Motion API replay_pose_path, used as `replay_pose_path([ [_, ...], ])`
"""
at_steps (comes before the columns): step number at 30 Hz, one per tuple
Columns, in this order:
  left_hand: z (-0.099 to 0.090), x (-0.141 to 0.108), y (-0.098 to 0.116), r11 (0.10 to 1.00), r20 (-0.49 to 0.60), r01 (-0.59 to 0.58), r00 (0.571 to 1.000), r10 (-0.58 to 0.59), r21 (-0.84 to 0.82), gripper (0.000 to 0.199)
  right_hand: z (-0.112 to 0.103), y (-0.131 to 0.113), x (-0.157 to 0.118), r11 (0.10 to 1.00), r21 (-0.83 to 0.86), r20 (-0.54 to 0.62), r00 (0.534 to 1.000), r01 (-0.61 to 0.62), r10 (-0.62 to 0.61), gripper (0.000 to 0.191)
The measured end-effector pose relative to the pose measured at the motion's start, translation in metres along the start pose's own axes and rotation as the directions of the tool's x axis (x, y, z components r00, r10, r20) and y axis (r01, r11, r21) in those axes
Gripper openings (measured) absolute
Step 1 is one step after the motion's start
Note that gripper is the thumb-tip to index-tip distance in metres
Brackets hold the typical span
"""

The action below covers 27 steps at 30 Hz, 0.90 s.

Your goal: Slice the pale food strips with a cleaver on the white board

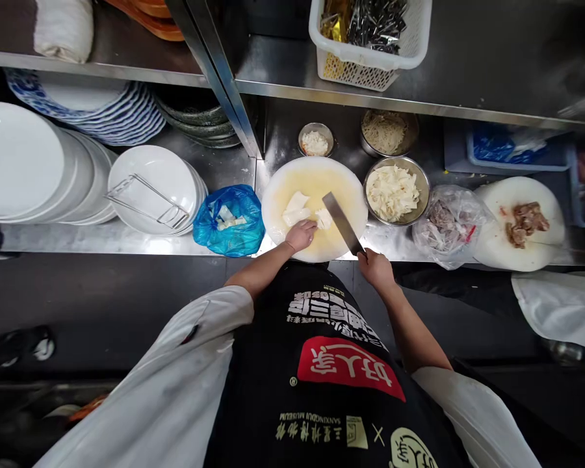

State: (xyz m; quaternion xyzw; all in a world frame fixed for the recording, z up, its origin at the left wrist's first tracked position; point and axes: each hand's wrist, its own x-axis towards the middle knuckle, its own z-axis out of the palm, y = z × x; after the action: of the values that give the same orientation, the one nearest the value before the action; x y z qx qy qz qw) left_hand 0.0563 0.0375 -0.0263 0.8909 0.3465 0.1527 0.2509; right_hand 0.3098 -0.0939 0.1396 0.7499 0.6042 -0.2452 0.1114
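Observation:
My right hand (376,269) is closed round the handle of a cleaver (342,221), whose broad blade lies across the round, yellow-stained cutting board (316,170). The blade is just right of a small cut white food piece (324,219). My left hand (302,235) rests on the board, its fingers together and pressed on the left edge of that piece. Beside those fingers lie larger pale, flat food slices (296,208). What kind of food this is, I cannot tell. A metal bowl (423,195) right of the board holds thin pale slices.
Left of the board is a blue plastic bag (209,224) with white pieces, then stacked plates (149,162). Behind stand a small bowl (316,125) and a bowl of shreds (369,144). A bag of meat (441,244) and another board (492,253) lie right. A shelf (283,71) overhangs.

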Motion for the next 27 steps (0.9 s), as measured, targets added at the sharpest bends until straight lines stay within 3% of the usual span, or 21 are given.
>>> replay_pose_path([
  [3, 0.000, 0.001, -0.001, 1.000, -0.023, -0.008, 1.000, 0.007, -0.010, 0.038, 0.003, -0.009, 0.014, 0.999, 0.051, -0.055, 0.998, -0.007, 0.010, 0.043],
  [6, 0.000, -0.001, -0.001, 1.000, -0.038, 0.000, 0.999, 0.000, -0.016, 0.037, 0.007, -0.008, 0.027, 0.998, 0.040, 0.093, 0.995, -0.039, 0.035, 0.033],
  [9, -0.001, -0.004, 0.001, 0.999, -0.057, 0.017, 0.998, -0.019, -0.034, 0.034, 0.008, 0.018, 0.022, 0.996, 0.081, 0.126, 0.992, -0.033, 0.023, 0.029],
  [12, -0.003, 0.005, 0.007, 0.996, -0.102, 0.031, 0.994, -0.040, -0.082, 0.031, 0.019, 0.053, 0.002, 0.953, 0.295, 0.101, 0.994, -0.069, 0.041, 0.031],
  [14, -0.003, 0.022, 0.013, 0.992, -0.133, 0.041, 0.989, -0.057, -0.116, 0.034, 0.033, 0.068, -0.009, 0.843, 0.517, 0.170, 0.983, -0.145, 0.065, 0.032],
  [17, 0.001, 0.054, 0.023, 0.985, -0.144, 0.074, 0.985, -0.097, -0.157, 0.040, 0.060, 0.073, -0.015, 0.610, 0.757, 0.272, 0.962, -0.233, 0.029, 0.035],
  [20, 0.011, 0.070, 0.036, 0.968, -0.129, 0.158, 0.974, -0.185, -0.196, 0.040, 0.082, 0.065, -0.004, 0.460, 0.850, 0.306, 0.952, -0.257, -0.034, 0.041],
  [23, 0.026, 0.066, 0.055, 0.941, -0.146, 0.246, 0.948, -0.284, -0.234, 0.045, 0.095, 0.048, 0.015, 0.358, 0.894, 0.332, 0.935, -0.269, -0.126, 0.041],
  [27, 0.039, 0.069, 0.082, 0.877, -0.230, 0.372, 0.865, -0.446, -0.304, 0.056, 0.098, 0.025, 0.034, 0.259, 0.936, 0.293, 0.934, -0.237, -0.205, 0.032],
])
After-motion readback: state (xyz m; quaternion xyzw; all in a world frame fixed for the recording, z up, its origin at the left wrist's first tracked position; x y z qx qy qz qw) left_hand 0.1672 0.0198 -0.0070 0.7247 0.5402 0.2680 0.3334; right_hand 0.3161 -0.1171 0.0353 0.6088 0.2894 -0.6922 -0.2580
